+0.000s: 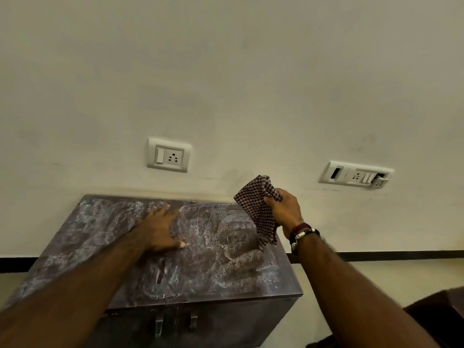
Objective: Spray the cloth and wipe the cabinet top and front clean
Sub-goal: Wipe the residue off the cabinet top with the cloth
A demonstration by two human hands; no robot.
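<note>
We are standing over the low, dark brown cabinet (200,267), whose flat top is showing pale, chalky smears and speckled wet patches across most of its surface, while the front with its two small metal handles (175,322) is sitting below, partly hidden by our arms. Our left hand (158,229) is lying open and flat, palm down, on the middle of the top, bracing us. Our right hand (283,209) is closing around the bunched maroon-and-white checked cloth (258,209), holding it lifted above the top's right rear corner so that its loose end is hanging down toward the surface. No spray bottle is showing. We judge the wiping to be under way; to do it well we are wanting to fold the cloth into a flat pad, press it down firmly, and work in overlapping strokes from the wall edge toward us, moving the bracing hand aside so nothing is missed beneath it.
</note>
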